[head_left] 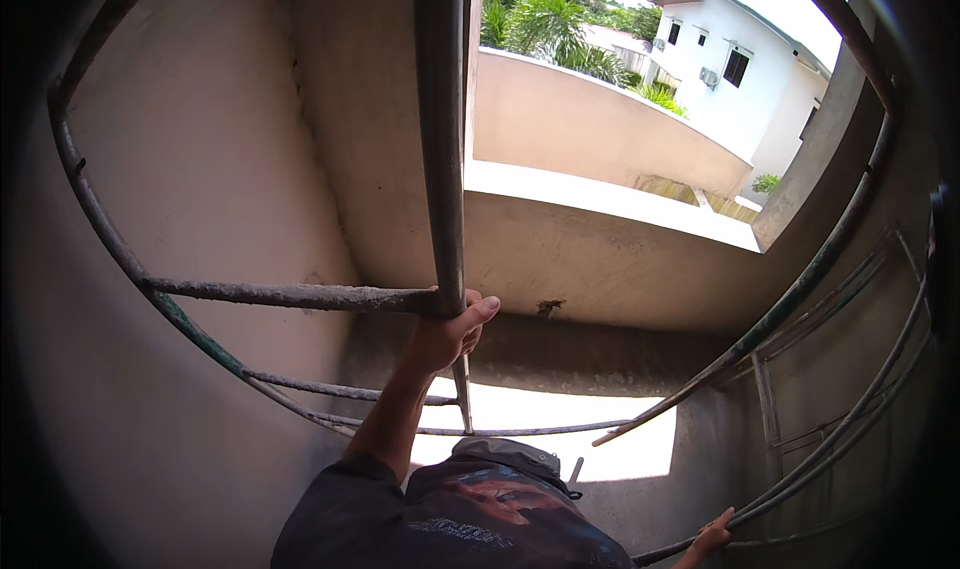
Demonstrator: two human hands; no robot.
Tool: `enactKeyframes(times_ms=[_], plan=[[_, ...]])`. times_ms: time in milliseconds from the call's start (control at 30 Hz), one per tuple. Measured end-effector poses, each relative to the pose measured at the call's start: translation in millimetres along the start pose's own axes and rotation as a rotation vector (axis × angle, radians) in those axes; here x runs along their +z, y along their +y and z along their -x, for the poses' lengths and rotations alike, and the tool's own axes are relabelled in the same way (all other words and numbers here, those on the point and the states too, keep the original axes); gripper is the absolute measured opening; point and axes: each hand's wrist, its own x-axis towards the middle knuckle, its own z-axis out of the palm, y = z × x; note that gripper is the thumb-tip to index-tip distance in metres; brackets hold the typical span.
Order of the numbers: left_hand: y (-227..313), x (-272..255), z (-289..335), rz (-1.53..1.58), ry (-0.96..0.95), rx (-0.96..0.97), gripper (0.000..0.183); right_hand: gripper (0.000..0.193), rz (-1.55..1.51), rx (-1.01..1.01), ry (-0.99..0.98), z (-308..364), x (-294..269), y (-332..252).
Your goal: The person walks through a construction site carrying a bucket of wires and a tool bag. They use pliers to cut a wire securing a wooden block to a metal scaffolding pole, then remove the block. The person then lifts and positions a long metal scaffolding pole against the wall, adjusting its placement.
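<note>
A grey metal scaffold frame (440, 119) stands upright before me, its long pipe running down the middle of the view. My left hand (450, 337) is closed around this pipe, just where a cement-crusted rung (290, 295) meets it; the thumb points right. At the lower right, my right hand (712, 537) has its fingers wrapped round a thin metal tube (800, 481). That tube seems to belong to a bundle of long tubes bending up along the right side. Part of the right hand and its forearm is cut off by the lower edge.
Plastered walls (200, 169) enclose the left and far sides. A window opening (610, 204) looks out on a low wall, plants and a white house (740, 69). More scaffold pipes (800, 294) curve along the right. Bright sunlight falls on the floor (620, 449).
</note>
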Motion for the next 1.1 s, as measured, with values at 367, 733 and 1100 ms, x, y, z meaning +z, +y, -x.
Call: enactKeyframes(times_ms=[367,733,1100], plan=[[-17.5,-25.5,-154.7,-0.038,0.126,0.019,0.041,0.065,0.177,-0.062,0.200,-34.6,79.2,-120.5],[-17.7,-59.5,-255.7,-0.144,0.063,0.049,0.044,0.056,-0.199,-0.026,0.100,24.8,122.2,-247.4],[-100.8,-76.4,-400.0,-0.121,0.065,-0.035,0.041,0.043,-0.207,0.056,0.278,114.4,148.8,-316.8]])
